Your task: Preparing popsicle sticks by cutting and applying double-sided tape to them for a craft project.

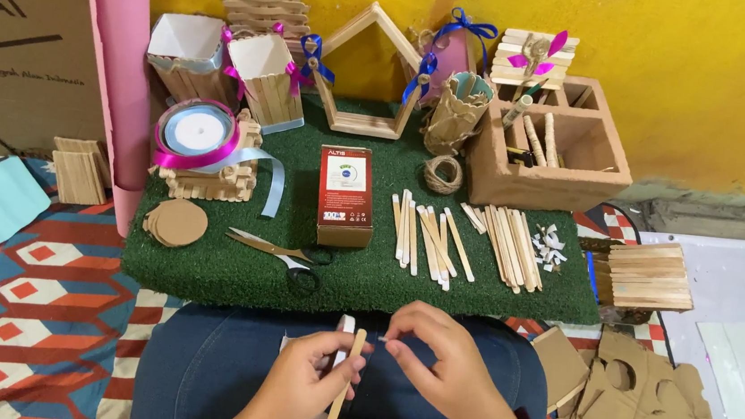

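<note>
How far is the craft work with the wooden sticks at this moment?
Done: finished stick boxes and a house frame stand at the back. In hand: the left hand holds one stick; the right hand pinches something small at its tip. Left: loose sticks lie unused on the green mat.

One scissors [283, 256], one red box [345, 196], two ribbon spools [197, 134], roughly twenty loose sticks [464, 237].

Open strip of green turf mat [491, 296] along its near edge, right of the scissors [283, 256]. Red box [345, 195] and loose wooden sticks [428, 239] block mid-mat. Back row packed: stick boxes [267, 83], house frame [368, 74], brown organizer [550, 149]; gaps there probably too tight.
</note>
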